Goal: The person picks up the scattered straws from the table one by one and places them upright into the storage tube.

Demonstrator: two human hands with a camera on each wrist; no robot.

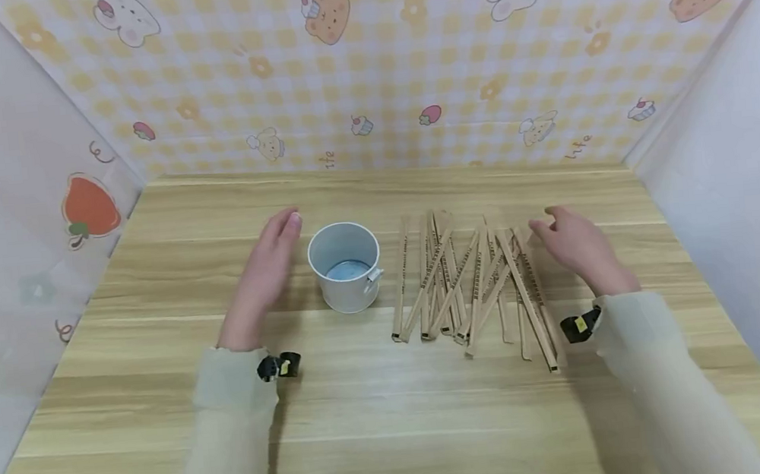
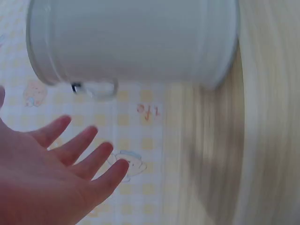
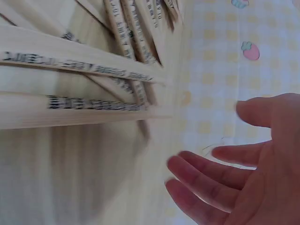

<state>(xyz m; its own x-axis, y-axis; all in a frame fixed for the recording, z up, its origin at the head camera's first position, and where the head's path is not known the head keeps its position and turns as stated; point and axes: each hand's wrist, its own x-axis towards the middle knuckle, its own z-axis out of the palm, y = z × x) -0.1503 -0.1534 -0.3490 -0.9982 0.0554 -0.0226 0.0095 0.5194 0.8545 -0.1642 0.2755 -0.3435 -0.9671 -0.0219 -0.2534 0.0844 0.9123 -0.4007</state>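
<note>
A small whitish pail [image 1: 349,297] stands upright on the table, with a little side lug on its right; its inside shows nothing but the bottom. To its left, my left hand [image 1: 268,267] hovers apart from it, fingers extended and holding nothing; the left wrist view has the hand [image 2: 61,173] below the pail's wall [image 2: 136,42]. Right of the pail lie several long, thin, brown paper-wrapped sticks [image 1: 474,281] with dark print, crossing one another. Just past their right end is my right hand [image 1: 576,245], fingers loosely bent, free of the sticks [image 3: 79,65] in the right wrist view.
The wood-grain table [image 1: 372,436] runs back to a yellow checked wall covering [image 1: 391,68]. Pale side walls rise at left [image 1: 22,226] and right [image 1: 739,179]. Dark wrist straps [image 1: 577,326] sit at the sleeve cuffs.
</note>
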